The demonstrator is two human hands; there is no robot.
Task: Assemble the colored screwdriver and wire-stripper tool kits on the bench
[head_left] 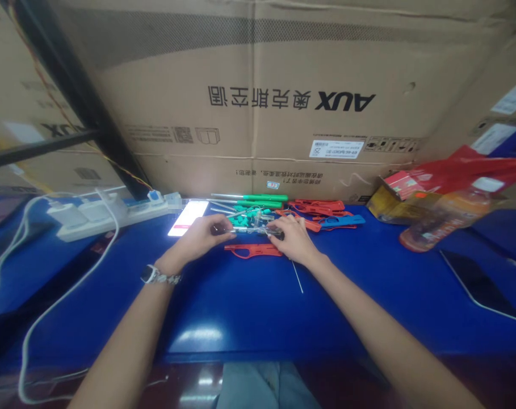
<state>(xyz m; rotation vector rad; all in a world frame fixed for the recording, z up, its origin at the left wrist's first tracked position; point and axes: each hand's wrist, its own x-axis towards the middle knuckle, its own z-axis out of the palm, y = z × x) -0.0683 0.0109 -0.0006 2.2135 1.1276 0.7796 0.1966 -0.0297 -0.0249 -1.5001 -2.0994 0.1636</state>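
Observation:
Over the blue table, my left hand [202,234] is closed in a pinch around a small dark, shiny piece whose kind I cannot make out. My right hand [295,237] pinches another small dark piece, also too blurred to name. Clear and metallic small parts [254,221] lie between the two hands. Just below the fingers rests a red plastic shell [253,250] with a looped handle, like half of a long lighter casing. A thin metal rod [298,277] sticks out under my right hand. Green pieces with metal tubes [258,200] lie behind the hands.
Red shells [317,207] and a blue shell [342,221] are piled at the back right. A lit phone [189,217] and a power strip [113,215] stand left. At right are a drink bottle [447,218], an open yellow box [389,204] and a dark tablet-like slab [481,284]. Cardboard [258,68] walls the back.

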